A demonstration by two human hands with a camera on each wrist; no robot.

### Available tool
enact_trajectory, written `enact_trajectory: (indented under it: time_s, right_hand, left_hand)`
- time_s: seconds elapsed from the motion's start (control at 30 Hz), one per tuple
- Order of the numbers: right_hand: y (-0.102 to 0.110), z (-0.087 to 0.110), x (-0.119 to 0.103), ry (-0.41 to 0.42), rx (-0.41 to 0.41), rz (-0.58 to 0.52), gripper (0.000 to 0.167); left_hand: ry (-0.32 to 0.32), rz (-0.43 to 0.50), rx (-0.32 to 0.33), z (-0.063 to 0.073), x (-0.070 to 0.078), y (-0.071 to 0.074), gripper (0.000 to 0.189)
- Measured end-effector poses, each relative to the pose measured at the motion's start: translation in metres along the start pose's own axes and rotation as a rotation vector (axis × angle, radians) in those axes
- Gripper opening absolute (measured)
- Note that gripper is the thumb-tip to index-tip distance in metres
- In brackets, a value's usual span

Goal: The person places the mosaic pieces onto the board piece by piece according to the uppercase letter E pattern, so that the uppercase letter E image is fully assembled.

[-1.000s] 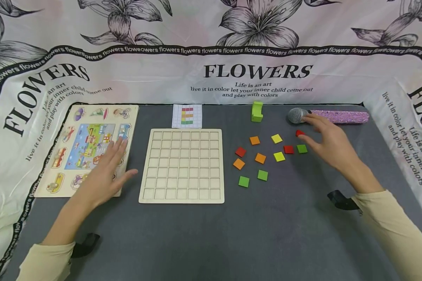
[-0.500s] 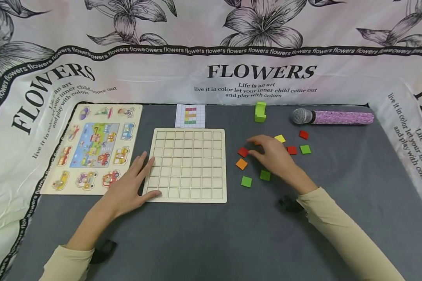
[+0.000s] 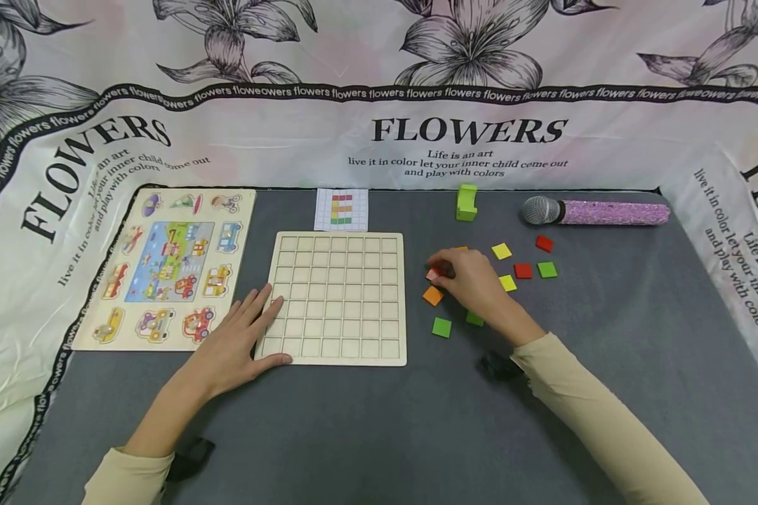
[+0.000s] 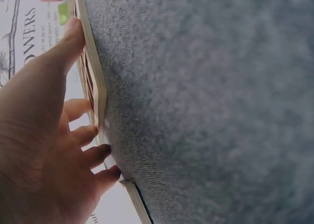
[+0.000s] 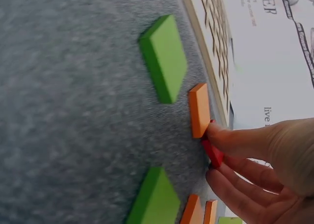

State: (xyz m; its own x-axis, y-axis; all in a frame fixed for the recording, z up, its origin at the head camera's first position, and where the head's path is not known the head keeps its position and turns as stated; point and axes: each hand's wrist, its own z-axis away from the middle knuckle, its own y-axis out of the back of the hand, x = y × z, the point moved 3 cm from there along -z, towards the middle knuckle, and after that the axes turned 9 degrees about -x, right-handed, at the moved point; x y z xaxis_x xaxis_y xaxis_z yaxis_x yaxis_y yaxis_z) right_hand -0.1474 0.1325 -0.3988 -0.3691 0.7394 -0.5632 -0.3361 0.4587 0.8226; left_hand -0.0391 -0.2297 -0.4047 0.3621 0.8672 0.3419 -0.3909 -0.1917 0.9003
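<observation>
My left hand (image 3: 230, 354) rests on the left edge of a wooden grid board (image 3: 341, 298), fingers spread and thumb at its lower left corner. In the left wrist view, the fingers (image 4: 81, 136) lie along the board's edge. Just right of the board, my right hand (image 3: 470, 280) pinches a red square tile (image 5: 213, 153) between thumb and fingers. An orange tile (image 5: 199, 111) lies right beside it. Other tiles lie around this hand: a green one (image 3: 441, 327), a yellow one (image 3: 501, 251) and a red one (image 3: 523, 271). Another orange tile is mostly hidden behind the hand.
A picture puzzle board (image 3: 164, 270) lies at the left. Behind the grid board is a paper card (image 3: 341, 210) with a coloured square pattern. A light green block (image 3: 466, 203) and a microphone with a pink glittery handle (image 3: 613, 213) stand and lie at the back.
My left hand has moved right from over the puzzle onto the grid board's edge. My right hand has come left from near the microphone and taken hold of a red tile.
</observation>
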Motion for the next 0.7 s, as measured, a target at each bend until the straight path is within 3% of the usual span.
enact_trajectory:
  time_s: [0.37,0.57,0.7]
  right_hand:
    - [0.008,-0.02,-0.013,0.006,-0.041,-0.071,0.027]
    - [0.0,-0.048,-0.034,0.084,-0.089,-0.125,0.026]
    - [-0.009,-0.07,-0.049,0.137,-0.119,-0.228,0.025]
  left_hand:
    - [0.019,-0.024,-0.003,0.0,0.0,0.001,0.094]
    - [0.025,-0.033,-0.004,0.0,0.0,0.0,0.094]
    - [0.018,-0.04,-0.003,-0.001,-0.001,0.001,0.094]
